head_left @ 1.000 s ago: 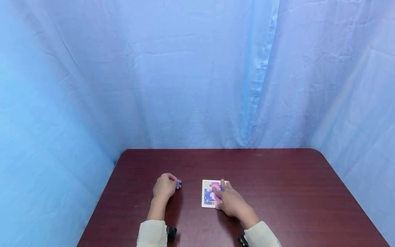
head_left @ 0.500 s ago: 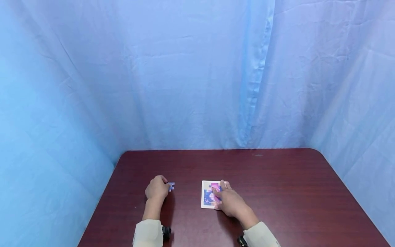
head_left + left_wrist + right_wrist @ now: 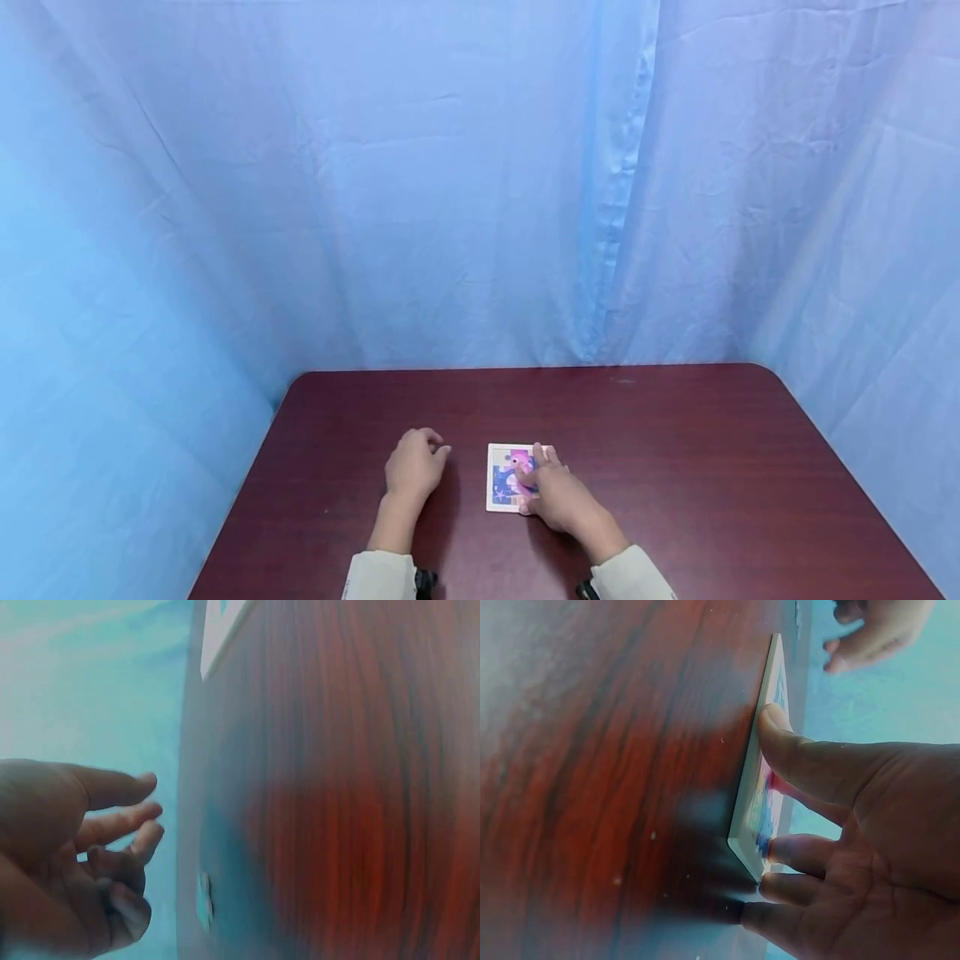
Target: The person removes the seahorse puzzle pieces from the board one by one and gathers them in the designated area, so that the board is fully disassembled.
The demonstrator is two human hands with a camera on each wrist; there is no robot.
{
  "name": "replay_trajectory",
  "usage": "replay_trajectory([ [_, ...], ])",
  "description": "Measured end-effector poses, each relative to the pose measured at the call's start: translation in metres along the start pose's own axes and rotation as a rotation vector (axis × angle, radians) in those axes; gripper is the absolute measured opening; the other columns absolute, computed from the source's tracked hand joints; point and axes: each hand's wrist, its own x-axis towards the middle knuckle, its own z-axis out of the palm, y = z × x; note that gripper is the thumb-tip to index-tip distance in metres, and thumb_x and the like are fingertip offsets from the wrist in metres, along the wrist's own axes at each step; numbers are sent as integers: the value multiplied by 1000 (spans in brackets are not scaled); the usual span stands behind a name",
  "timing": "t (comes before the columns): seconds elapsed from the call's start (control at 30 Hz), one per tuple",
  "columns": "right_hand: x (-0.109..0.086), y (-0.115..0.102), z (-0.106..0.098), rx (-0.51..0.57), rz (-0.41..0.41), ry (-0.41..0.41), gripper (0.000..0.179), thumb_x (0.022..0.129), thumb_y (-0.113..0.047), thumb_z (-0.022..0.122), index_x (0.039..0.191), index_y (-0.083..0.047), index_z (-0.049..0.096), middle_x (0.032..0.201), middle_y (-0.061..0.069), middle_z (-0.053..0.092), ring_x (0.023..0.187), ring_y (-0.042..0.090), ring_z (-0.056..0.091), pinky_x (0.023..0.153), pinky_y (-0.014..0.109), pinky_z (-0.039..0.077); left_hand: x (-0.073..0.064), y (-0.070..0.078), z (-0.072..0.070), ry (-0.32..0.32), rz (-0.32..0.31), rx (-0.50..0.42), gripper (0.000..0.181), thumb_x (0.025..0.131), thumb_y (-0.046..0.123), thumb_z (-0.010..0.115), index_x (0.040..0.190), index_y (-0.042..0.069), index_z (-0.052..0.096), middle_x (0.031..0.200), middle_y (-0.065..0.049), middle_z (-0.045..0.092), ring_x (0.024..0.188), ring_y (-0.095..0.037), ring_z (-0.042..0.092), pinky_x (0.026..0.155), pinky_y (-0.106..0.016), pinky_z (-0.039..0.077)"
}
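Note:
My left hand (image 3: 415,465) is over the table left of a jigsaw puzzle board, with nothing in its loosely bent fingers. A thin puzzle piece (image 3: 204,901) lies on the table beyond those fingers in the left wrist view; in the head view the hand hides it. The white-framed puzzle board (image 3: 501,482) lies flat and shows a pink sea creature and a starfish on blue. My right hand (image 3: 562,496) rests on its right side, fingers spread and fairly straight. The right thumb (image 3: 780,739) touches the near rim, while other fingertips reach the picture and edge.
The dark red-brown wooden table (image 3: 675,467) has rounded far corners. Light blue curtains (image 3: 465,183) hang behind it and along both sides. Each wrist wears a small black device (image 3: 426,582) by the pale sleeve cuff.
My left hand shifted left with the puzzle piece, let go of it, then came back right with its fingers loosened. The right hand stays on the puzzle board.

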Motion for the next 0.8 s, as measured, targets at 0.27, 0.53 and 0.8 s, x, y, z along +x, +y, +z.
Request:
replay_trajectory([
  [0.27, -2, 1, 0, -13, -10, 3, 50, 85, -13, 85, 132, -4, 73, 165, 35, 34, 157, 56, 26, 119, 72, 31, -9, 35, 26, -54, 106, -72, 8, 92, 21, 81, 92, 13, 82, 93, -4, 76, 83, -20, 70, 74, -42, 56],
  [0.53, -2, 1, 0, -25, -9, 2, 51, 84, -15, 85, 133, -5, 73, 165, 35, 35, 157, 55, 27, 120, 71, 32, -8, 49, 45, -100, 165, -33, 6, 89, 21, 83, 90, 15, 85, 94, -4, 80, 86, -26, 76, 72, -47, 59],
  [0.8, -2, 0, -1, -4, -4, -3, 48, 85, -13, 85, 130, -3, 74, 165, 35, 34, 158, 54, 26, 120, 71, 32, -9, 58, 54, -102, 179, 42, 6, 86, 19, 86, 89, 14, 84, 92, -5, 77, 82, -25, 74, 72, -45, 59],
])
